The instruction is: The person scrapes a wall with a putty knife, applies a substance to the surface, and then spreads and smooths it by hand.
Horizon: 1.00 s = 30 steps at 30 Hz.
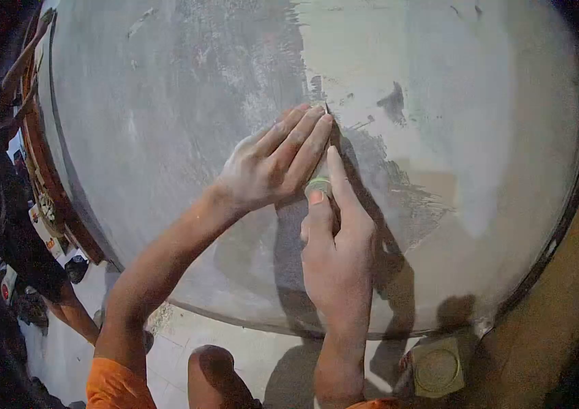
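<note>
A large curved grey surface fills most of the view, with a paler cream patch at the top middle. My left hand lies over a scraper-like tool, its dusty fingers pressed together and pointing up and right. The tool's dark tip shows just past those fingertips, against the surface. My right hand is wrapped round the tool's handle, with the thumb on its greenish end and the index finger stretched along it. Most of the blade is hidden under my left hand.
A square block with a round mark stands on the floor at the lower right. At the left edge are another person's arm and leg, a brown wooden edge and assorted items. My knee shows at the bottom.
</note>
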Each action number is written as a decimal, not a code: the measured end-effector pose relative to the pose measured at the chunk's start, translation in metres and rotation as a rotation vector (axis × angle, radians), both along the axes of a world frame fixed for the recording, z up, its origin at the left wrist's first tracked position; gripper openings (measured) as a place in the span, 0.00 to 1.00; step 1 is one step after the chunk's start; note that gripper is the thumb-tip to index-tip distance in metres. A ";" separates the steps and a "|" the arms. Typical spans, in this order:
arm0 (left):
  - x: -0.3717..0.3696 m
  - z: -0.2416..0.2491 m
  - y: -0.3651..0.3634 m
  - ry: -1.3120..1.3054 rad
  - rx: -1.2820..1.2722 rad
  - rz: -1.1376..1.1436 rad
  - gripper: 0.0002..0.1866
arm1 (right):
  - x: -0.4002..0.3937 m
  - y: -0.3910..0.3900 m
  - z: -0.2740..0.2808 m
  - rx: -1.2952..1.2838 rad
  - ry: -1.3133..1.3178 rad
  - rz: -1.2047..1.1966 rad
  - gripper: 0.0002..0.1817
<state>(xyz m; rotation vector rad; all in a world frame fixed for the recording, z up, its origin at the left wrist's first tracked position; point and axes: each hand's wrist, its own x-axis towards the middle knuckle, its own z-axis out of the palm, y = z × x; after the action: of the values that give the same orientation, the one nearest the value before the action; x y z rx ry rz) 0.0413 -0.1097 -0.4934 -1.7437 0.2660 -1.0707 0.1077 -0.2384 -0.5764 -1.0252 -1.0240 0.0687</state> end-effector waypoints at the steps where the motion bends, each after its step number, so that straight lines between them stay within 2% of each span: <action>1: -0.001 0.003 0.003 0.008 0.042 -0.026 0.19 | 0.001 0.004 -0.001 0.009 -0.005 0.002 0.26; 3: -0.001 0.020 0.006 0.029 0.019 0.034 0.23 | 0.005 0.014 0.011 0.115 -0.071 -0.079 0.26; 5: 0.006 0.032 0.009 -0.005 -0.043 -0.045 0.26 | 0.009 0.026 0.020 0.222 -0.110 -0.130 0.26; 8: 0.004 0.031 0.009 -0.015 0.015 0.046 0.24 | 0.005 0.011 0.025 0.133 -0.071 -0.077 0.26; 11: -0.002 0.010 0.007 0.029 0.084 0.068 0.23 | -0.004 -0.004 0.017 0.046 -0.079 -0.093 0.26; 15: -0.004 -0.003 0.008 0.021 0.026 0.032 0.21 | -0.014 -0.007 0.008 -0.030 0.015 -0.014 0.26; 19: 0.008 0.040 0.007 -0.037 -0.017 -0.029 0.24 | 0.002 0.004 0.047 0.095 -0.073 -0.070 0.26; 20: 0.010 0.041 0.008 -0.036 -0.016 -0.031 0.24 | 0.003 -0.006 0.056 -0.015 -0.050 -0.040 0.27; 23: 0.009 0.041 0.009 -0.053 0.025 -0.048 0.25 | 0.002 0.002 0.046 0.133 -0.076 -0.109 0.27; 25: 0.003 0.021 0.000 -0.021 -0.034 -0.012 0.24 | -0.002 0.005 0.027 0.114 -0.114 -0.143 0.26; 27: 0.000 -0.003 0.004 -0.002 -0.054 -0.015 0.23 | -0.010 -0.003 0.005 0.086 -0.053 -0.063 0.26; 30: 0.001 -0.004 0.007 0.006 -0.011 -0.017 0.22 | -0.014 0.007 -0.006 0.154 -0.045 -0.084 0.26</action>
<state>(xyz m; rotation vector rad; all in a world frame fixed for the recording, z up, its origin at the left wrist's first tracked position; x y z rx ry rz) 0.0421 -0.1024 -0.4979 -1.7579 0.2792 -1.0812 0.0937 -0.2317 -0.5827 -0.9310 -1.0098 -0.1016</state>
